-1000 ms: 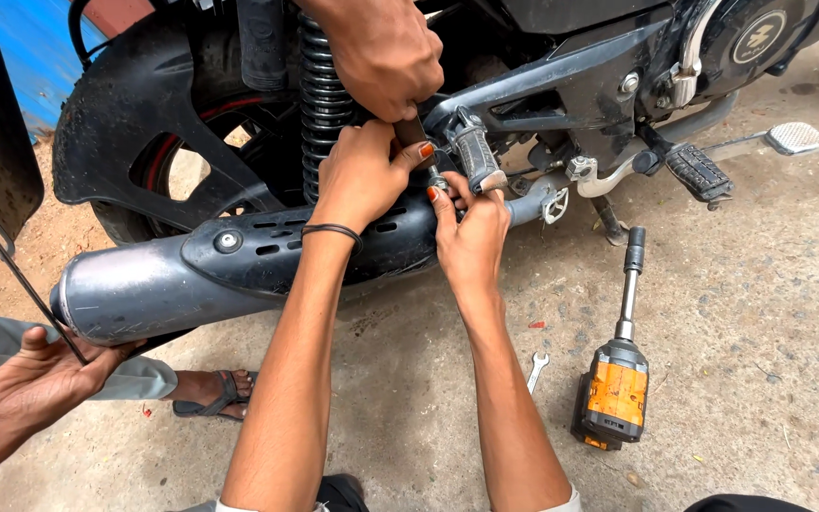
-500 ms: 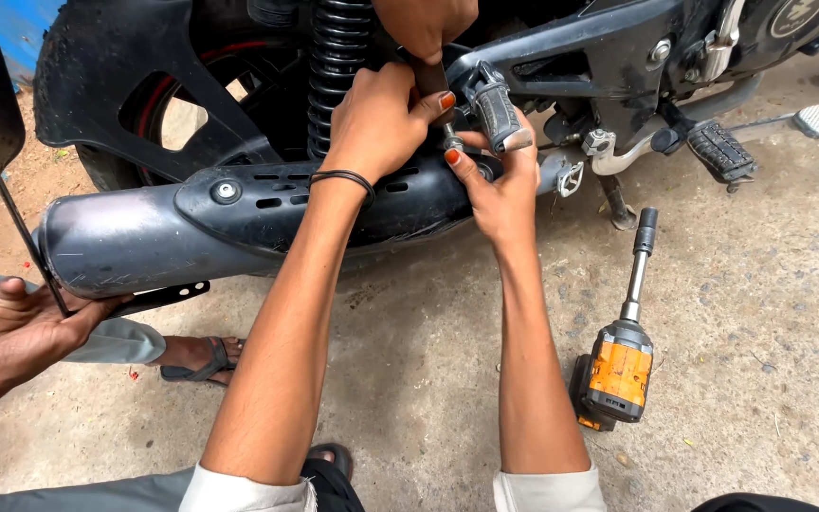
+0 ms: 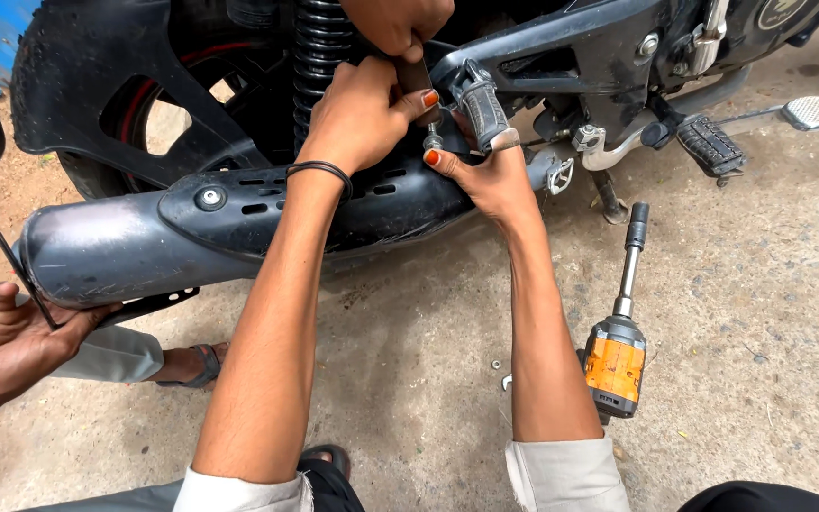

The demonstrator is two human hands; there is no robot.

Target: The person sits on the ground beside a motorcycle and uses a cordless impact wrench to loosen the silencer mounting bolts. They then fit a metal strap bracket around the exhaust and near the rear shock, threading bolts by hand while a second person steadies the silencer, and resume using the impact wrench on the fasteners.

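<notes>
Right above the long dark metal exhaust pipe (image 3: 239, 223), the left hand (image 3: 357, 118) and right hand (image 3: 490, 180) both pinch closed around a small silver bolt (image 3: 433, 140) beside the ribbed footpeg (image 3: 481, 109).

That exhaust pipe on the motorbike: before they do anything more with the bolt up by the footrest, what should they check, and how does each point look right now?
1. Bolt held: ok, left hand and right hand both pinch at it.
2. Bolt seated in its hole: cannot tell, fingers cover it.
3. Exhaust pipe supported: ok, another person's hand cups its rear end.
4. Third hand clear of pinched fingers: not ok, it grips right above them.
5. Power driver within reach: ok, lying on the ground beside the right forearm.
6. Small loose parts safe: not ok, lying on the ground near the driver.
</notes>
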